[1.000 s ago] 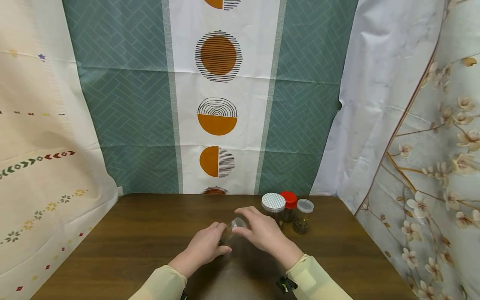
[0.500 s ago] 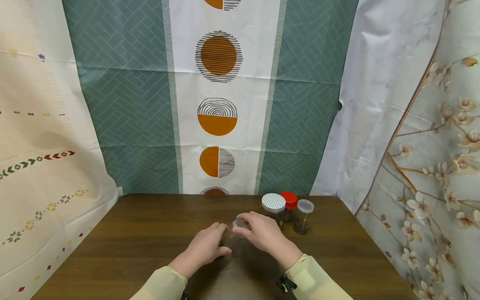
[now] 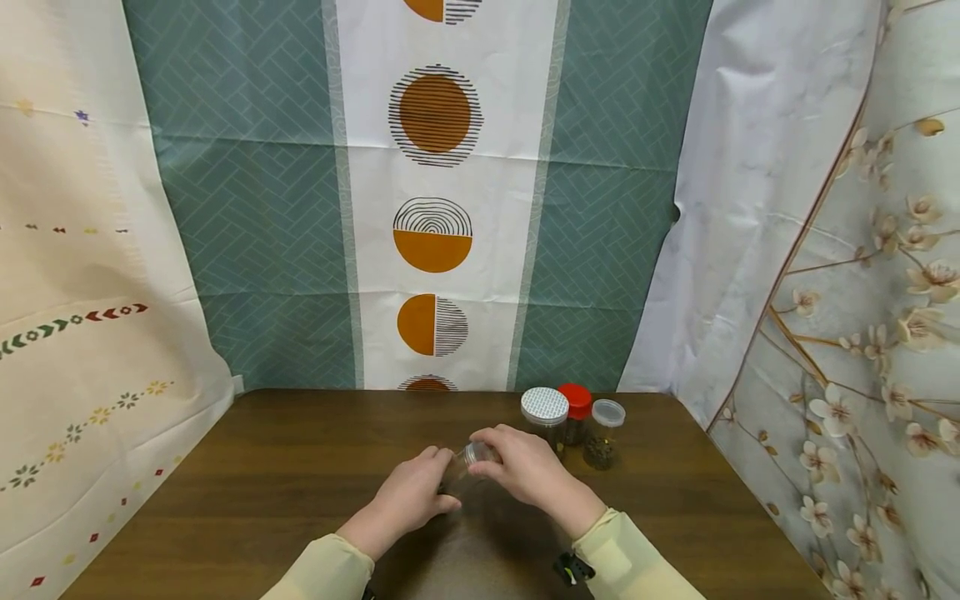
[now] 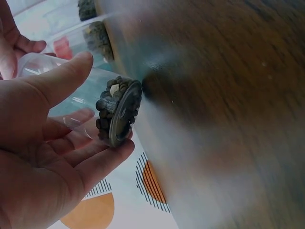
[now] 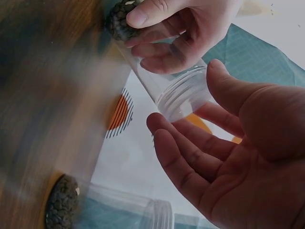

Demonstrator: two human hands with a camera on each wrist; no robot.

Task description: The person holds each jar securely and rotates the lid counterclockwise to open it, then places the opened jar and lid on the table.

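Observation:
A clear plastic jar with dark brown pellets at its bottom is tilted between both hands over the table's middle. The left hand grips its body, thumb on one side and fingers curled round the other in the left wrist view. The right hand is at the upper end, thumb and fingers curved round the translucent screw lid. In the right wrist view the thumb touches the lid's edge, with fingertips beneath its other side. The head view shows little of the jar, since the hands cover much of it.
Right of the hands on the wooden table stand a jar with a white patterned lid, a red-lidded jar and a clear-lidded jar with dark contents. Hanging cloths border the table at the back and sides.
The right hand has come down slightly, its fingers drawing closer round the lid. The left hand keeps its grip on the jar, nearly still. The head view has shifted a little.

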